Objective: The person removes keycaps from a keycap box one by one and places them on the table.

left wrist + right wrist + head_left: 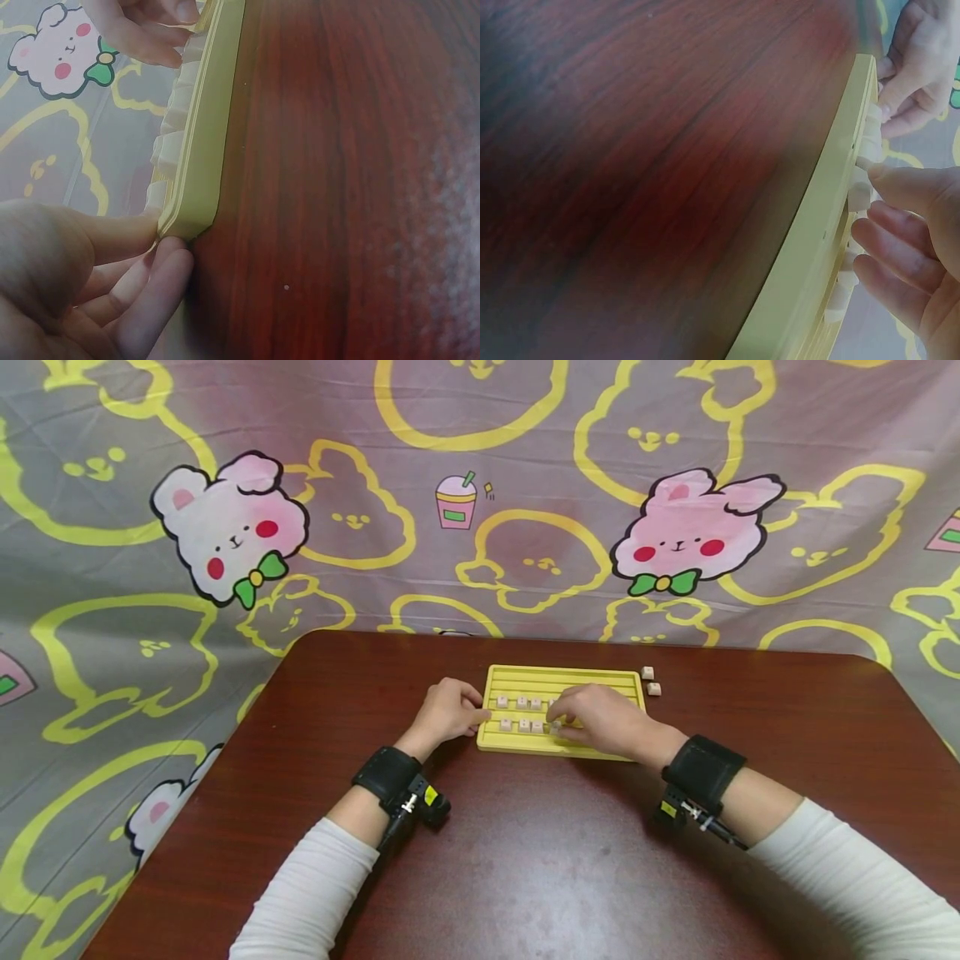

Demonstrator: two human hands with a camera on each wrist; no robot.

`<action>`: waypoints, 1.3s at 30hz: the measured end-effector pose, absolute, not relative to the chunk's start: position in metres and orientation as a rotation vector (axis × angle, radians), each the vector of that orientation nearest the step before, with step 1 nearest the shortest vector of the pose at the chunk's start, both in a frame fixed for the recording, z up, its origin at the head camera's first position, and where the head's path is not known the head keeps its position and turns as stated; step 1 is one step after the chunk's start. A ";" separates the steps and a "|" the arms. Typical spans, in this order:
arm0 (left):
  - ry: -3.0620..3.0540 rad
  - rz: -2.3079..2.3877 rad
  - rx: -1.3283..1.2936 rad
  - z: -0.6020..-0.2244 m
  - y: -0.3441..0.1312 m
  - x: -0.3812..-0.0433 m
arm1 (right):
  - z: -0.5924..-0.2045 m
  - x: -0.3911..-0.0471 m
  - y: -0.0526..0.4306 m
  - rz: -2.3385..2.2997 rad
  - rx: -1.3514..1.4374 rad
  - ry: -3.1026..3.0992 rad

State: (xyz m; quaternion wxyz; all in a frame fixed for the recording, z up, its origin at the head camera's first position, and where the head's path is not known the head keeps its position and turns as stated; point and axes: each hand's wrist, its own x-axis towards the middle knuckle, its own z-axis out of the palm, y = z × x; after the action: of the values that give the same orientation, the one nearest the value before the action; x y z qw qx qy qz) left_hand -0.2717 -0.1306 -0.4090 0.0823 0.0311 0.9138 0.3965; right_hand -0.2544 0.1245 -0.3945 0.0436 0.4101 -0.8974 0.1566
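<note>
A yellow ridged tray (pixel 525 745) lies on the table, with small white keycaps standing in two rows along its slots. My left hand (pixel 447 710) grips the tray's left edge between thumb and fingers; the left wrist view shows the thumb (pixel 124 238) on top by the corner. Over the tray's middle, my right hand (pixel 603 718) pinches a white keycap (pixel 555 727) in the front row. In the right wrist view this keycap (pixel 860 196) sits between thumb and fingertips. The right hand hides part of the back row and the tray's right side.
Two loose keycaps, one farther back (pixel 648 673) and one nearer (pixel 654 689), lie on the brown table (pixel 525 843) just past the tray's right edge. Behind the table hangs a patterned cloth (pixel 540 468).
</note>
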 end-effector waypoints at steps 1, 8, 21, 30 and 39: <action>2.728 1.185 0.088 -0.409 -0.131 -0.272 | -0.395 -0.255 0.124 0.479 1.255 -2.743; 2.722 1.196 0.080 -0.409 -0.130 -0.272 | -0.398 -0.256 0.122 0.475 1.262 -2.745; 2.724 1.199 0.082 -0.410 -0.130 -0.272 | -0.401 -0.258 0.120 0.453 1.252 -2.758; 2.722 1.199 0.084 -0.409 -0.130 -0.271 | -0.402 -0.258 0.120 0.471 1.245 -2.769; 2.728 1.185 0.078 -0.409 -0.130 -0.271 | -0.401 -0.259 0.119 0.471 1.242 -2.773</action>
State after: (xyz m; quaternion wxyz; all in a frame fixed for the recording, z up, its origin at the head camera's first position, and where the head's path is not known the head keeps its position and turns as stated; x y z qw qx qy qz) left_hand -0.2713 -0.1299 -0.4088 0.0828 0.0260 0.9137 0.3970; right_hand -0.2590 0.1186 -0.4015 0.0335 0.4036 -0.9014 0.1530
